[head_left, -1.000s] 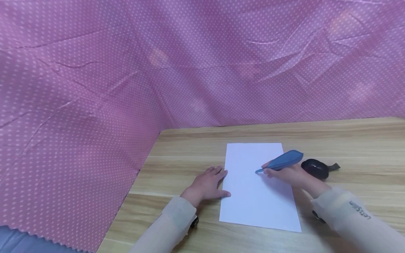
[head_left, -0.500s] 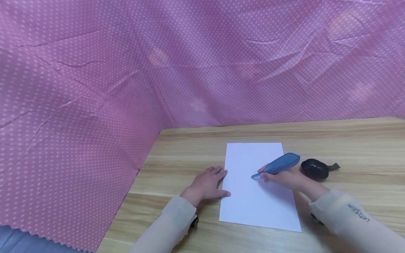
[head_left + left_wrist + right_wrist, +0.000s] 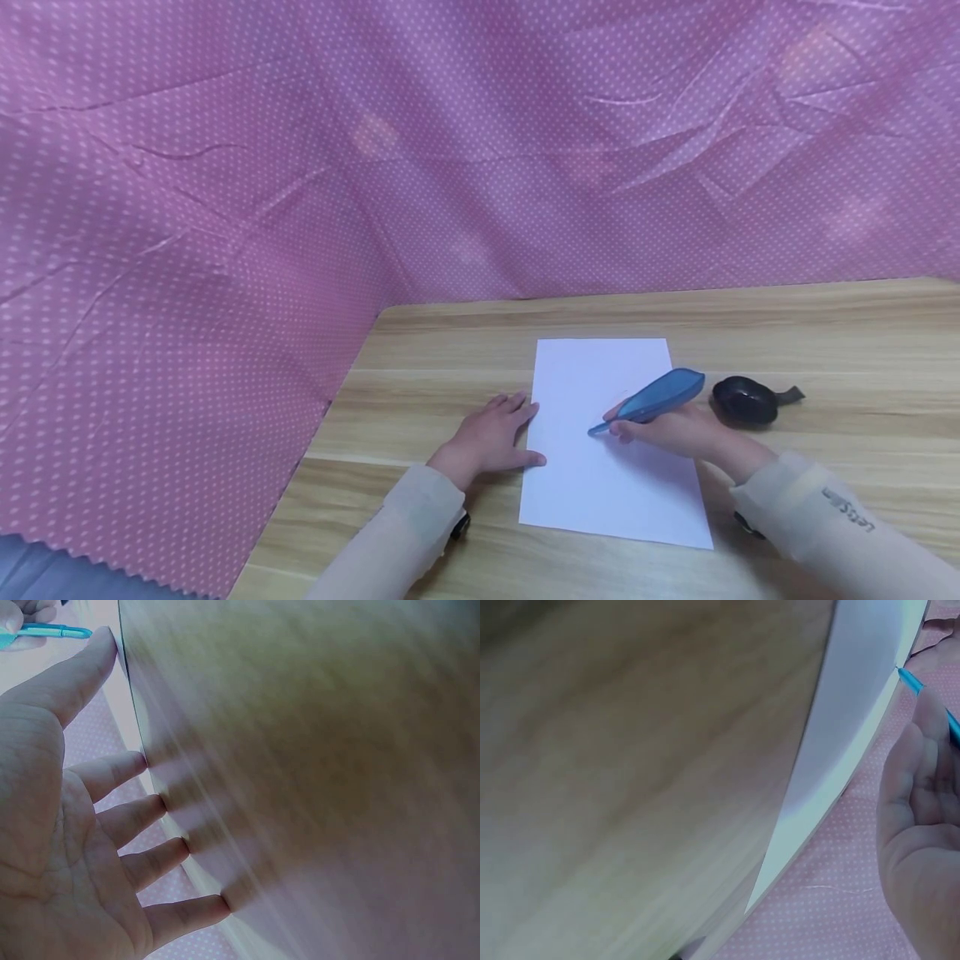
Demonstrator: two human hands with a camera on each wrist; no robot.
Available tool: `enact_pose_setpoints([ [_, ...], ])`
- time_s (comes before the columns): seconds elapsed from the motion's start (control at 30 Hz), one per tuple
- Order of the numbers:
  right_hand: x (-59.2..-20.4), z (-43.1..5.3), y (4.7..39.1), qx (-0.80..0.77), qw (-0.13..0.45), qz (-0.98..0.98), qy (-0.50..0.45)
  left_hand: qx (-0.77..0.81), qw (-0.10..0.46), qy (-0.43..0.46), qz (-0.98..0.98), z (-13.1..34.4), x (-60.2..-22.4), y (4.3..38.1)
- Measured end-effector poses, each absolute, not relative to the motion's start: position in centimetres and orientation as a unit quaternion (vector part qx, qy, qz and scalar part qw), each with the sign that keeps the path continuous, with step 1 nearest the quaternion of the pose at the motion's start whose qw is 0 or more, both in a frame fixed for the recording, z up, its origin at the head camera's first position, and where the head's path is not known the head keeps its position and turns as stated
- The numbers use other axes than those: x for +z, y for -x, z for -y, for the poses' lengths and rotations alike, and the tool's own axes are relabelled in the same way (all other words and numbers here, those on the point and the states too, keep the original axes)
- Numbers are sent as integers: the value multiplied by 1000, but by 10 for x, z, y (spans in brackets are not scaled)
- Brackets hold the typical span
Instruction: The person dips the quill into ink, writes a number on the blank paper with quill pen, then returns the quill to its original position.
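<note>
A white sheet of paper lies upright on the wooden table. My right hand pinches a blue feather-shaped pen between thumb and fingers, its tip down at the middle of the sheet. In the right wrist view the pen's tip meets the paper. My left hand rests at the sheet's left edge with fingers spread, thumb and index fingertips over the paper. The left wrist view shows these fingers straight, pressing down with their tips. A faint curved line appears just above my right fingers.
Right of the paper stands a glossy black oval object with a short dark strap. The wooden table reaches back to a pink polka-dot cloth, which hangs behind and on the left side.
My right hand with the pen has slid left and towards me over the paper. My left hand and the sheet have stayed in place.
</note>
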State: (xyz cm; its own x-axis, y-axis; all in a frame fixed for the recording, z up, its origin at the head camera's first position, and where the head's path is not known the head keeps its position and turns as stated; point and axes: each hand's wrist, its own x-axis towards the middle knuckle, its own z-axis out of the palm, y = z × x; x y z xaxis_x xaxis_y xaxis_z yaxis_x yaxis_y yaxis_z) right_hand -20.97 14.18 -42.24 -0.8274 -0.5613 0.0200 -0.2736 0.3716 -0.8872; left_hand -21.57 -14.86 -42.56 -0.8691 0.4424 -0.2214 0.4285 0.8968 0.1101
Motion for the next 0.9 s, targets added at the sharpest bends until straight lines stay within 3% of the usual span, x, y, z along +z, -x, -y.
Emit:
enact_pose_setpoints([
  [0.9,-420,-143,191,-494,168,-815,251,32,120,-231,-965,149,-427,217],
])
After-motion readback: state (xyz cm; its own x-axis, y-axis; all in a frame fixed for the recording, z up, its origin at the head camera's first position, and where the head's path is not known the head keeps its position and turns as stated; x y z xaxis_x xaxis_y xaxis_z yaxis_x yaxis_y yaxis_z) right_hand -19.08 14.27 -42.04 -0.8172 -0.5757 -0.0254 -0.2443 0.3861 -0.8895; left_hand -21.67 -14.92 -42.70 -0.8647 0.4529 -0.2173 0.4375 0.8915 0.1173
